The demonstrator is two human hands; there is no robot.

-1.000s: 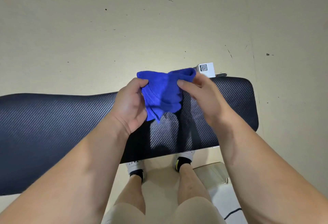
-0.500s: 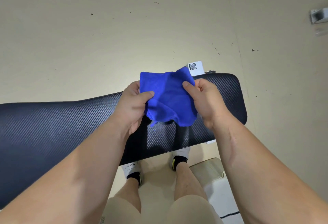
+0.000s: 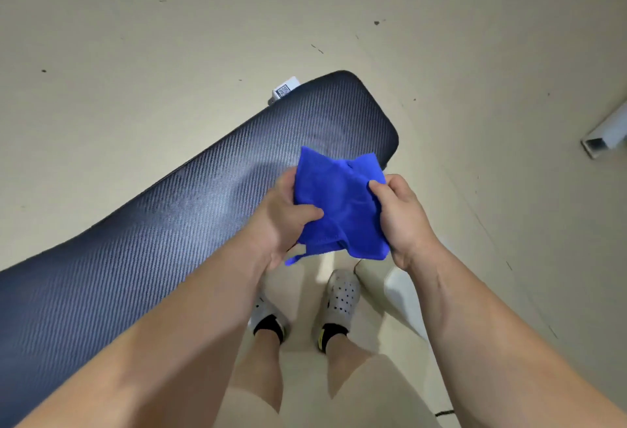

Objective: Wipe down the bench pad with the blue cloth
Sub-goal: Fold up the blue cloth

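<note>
The blue cloth (image 3: 339, 203) is folded into a rough square and held in the air over the near right end of the bench pad (image 3: 190, 210). My left hand (image 3: 281, 220) grips its left side with the thumb on top. My right hand (image 3: 402, 220) pinches its right side. The pad is long, dark and carbon-weave textured, running from the lower left up to its rounded right end. The cloth's lower edge hangs past the pad's near edge, above my feet.
A white tag with a QR code (image 3: 284, 91) sticks out behind the pad's far end. My feet in white clogs (image 3: 342, 292) stand on the beige floor. A white block (image 3: 403, 295) lies by my right foot, and a metal tube end (image 3: 604, 136) sits at the right.
The view has tilted, so the pad now runs diagonally. Both hands have spread the cloth flatter and drawn it toward the pad's near right corner.
</note>
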